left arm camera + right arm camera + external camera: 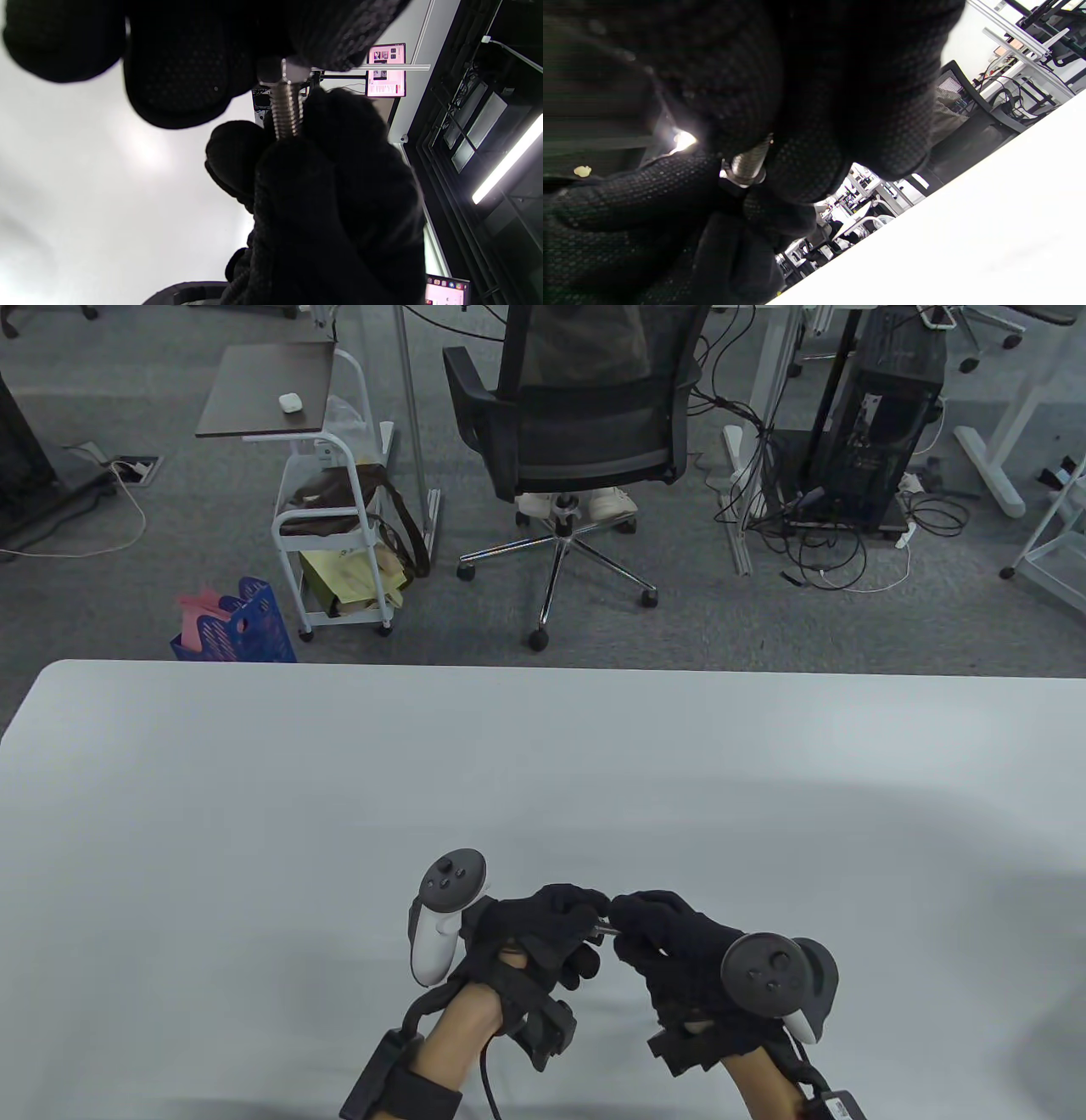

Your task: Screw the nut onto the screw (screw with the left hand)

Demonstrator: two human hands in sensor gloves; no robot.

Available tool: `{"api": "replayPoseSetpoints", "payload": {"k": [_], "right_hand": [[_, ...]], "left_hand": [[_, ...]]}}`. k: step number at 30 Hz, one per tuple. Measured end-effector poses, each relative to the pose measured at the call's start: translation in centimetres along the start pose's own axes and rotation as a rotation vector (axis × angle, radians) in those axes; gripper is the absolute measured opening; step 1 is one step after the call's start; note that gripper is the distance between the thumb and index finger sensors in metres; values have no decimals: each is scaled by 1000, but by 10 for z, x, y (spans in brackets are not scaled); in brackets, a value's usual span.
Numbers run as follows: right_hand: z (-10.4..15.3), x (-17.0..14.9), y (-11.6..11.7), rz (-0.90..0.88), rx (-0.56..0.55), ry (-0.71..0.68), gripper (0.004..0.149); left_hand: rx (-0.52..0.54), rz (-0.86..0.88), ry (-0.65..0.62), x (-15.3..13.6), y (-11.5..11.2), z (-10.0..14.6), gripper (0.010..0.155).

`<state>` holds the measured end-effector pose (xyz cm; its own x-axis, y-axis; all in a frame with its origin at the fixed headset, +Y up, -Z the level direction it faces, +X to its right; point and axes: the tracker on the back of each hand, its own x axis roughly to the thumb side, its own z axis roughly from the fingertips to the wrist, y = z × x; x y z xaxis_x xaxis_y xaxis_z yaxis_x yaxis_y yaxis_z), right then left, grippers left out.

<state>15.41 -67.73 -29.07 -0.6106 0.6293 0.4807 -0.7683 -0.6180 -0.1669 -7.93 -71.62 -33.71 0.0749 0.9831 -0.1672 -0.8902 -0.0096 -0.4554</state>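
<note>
My two gloved hands meet fingertip to fingertip low in the middle of the table view, held just above the white table [254,814]. A silver threaded screw [604,929] spans the gap between them. My right hand [626,923] grips the screw [287,110] by one end; its thread [751,161] comes out from under the right fingers. My left hand [585,918] pinches a silver nut [282,70] that sits on the screw's other end. The nut [734,180] also shows in the right wrist view, against the left fingertips [670,186]. The screw's head is hidden.
The white table's far edge [543,668] runs across the middle of the table view. Behind it stand a black office chair [585,415], a white cart [339,543] and a blue basket [242,628] on the grey floor.
</note>
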Motion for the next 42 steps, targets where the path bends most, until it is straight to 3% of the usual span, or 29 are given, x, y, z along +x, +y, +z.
{"api": "replayPoseSetpoints", "payload": {"k": [11, 13, 18, 21, 27, 33, 38, 40, 42], "right_hand": [[1, -2, -1, -30, -39, 35, 41], [1, -2, -1, -45, -45, 45, 41], [1, -1, -1, -53, -43, 43, 41], [1, 0, -3, -24, -62, 29, 41], [1, -2, -4, -48, -48, 26, 40], [1, -1, -7, -48, -89, 27, 40], [2, -2, -7, -78, -77, 31, 40], [1, -2, -7, -96, -77, 35, 40], [1, -4, -7, -107, -74, 43, 40]], "left_hand": [[-25, 43, -93, 6, -3, 1, 47], [19, 92, -111, 4, -3, 1, 44], [112, -4, -132, 9, -2, 4, 41], [81, -3, -106, 9, -3, 5, 53], [82, -18, -98, 9, -2, 5, 46], [48, 13, -111, 8, -2, 6, 52], [93, 15, -111, 8, -2, 6, 48], [88, 13, -75, 7, -3, 6, 55], [88, -21, -34, 5, -4, 7, 53]]}}
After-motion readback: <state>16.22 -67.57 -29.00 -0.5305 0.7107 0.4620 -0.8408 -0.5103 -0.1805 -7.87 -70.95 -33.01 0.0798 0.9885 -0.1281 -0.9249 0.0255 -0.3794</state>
